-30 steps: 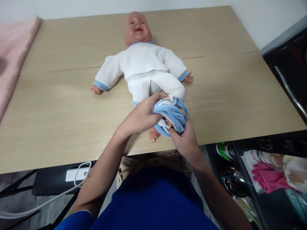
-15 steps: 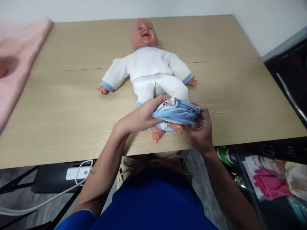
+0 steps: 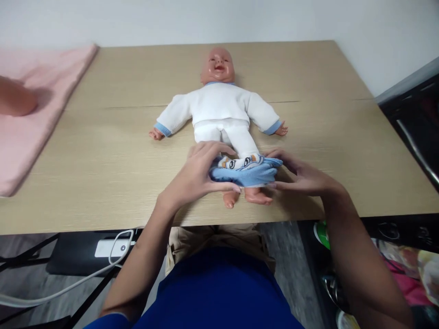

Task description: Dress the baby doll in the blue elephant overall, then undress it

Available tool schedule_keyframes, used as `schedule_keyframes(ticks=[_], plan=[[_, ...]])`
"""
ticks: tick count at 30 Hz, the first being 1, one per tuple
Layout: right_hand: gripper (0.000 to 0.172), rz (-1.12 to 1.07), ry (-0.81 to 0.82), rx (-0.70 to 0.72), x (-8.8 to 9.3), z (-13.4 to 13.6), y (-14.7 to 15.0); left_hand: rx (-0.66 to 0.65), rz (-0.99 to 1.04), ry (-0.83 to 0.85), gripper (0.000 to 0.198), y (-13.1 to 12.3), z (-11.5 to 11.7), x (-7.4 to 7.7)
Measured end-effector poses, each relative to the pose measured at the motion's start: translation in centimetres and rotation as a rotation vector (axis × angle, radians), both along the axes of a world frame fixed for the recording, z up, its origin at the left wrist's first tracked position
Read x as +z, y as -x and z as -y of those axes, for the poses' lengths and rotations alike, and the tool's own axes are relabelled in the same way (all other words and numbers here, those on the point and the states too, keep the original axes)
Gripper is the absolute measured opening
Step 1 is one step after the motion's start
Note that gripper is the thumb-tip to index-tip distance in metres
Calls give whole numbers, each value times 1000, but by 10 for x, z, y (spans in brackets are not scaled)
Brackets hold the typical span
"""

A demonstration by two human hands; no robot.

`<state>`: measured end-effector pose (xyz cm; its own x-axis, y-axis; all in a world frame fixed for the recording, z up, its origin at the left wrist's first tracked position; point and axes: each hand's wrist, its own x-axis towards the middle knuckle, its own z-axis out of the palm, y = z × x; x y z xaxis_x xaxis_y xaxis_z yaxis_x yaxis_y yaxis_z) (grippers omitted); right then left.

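A baby doll [image 3: 219, 107] in a white suit with blue cuffs lies on its back on the wooden table [image 3: 103, 151], head toward the wall. A bunched light-blue garment [image 3: 245, 172] with a small printed figure sits around both of the doll's lower legs, its bare feet sticking out below. My left hand [image 3: 199, 171] grips the garment's left side with fingers curled around it. My right hand [image 3: 298, 176] pinches its right side.
A pink cloth [image 3: 41, 114] covers the table's left end, and part of another person's hand or arm [image 3: 15, 98] rests on it. A white power adapter with cable [image 3: 109, 249] sits below the table. A dark shelf with colourful items [image 3: 411, 256] stands at right.
The blue garment has gone from one leg to spanning both lower legs and sits flatter. My right hand shifted to its right side. The view tilted, and another person's hand came into sight at left.
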<state>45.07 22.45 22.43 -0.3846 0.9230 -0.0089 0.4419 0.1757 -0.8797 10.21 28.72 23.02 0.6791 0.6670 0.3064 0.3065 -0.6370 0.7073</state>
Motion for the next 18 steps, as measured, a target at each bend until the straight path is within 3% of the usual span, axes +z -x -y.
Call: schedule_keyframes(ticks=[3, 5, 8, 11, 15, 18], plan=[[36, 56, -98, 67, 9, -8, -2, 195, 117, 43, 58, 30, 11, -16], [26, 35, -151, 78, 10, -15, 3, 253, 154, 115, 47, 45, 15, -26], [21, -26, -162, 91, 9, -30, 11, 186, 111, 251, 48, 58, 14, -29], [29, -142, -53, 38, 8, -49, 15, 114, 73, 279, 53, 57, 5, -21], [46, -175, 27, -49, 8, -73, 20, 4, 63, 245, 32, 48, -9, -9], [53, -203, 108, -65, 9, -86, 24, -38, 107, 330, 20, 44, -16, -10]])
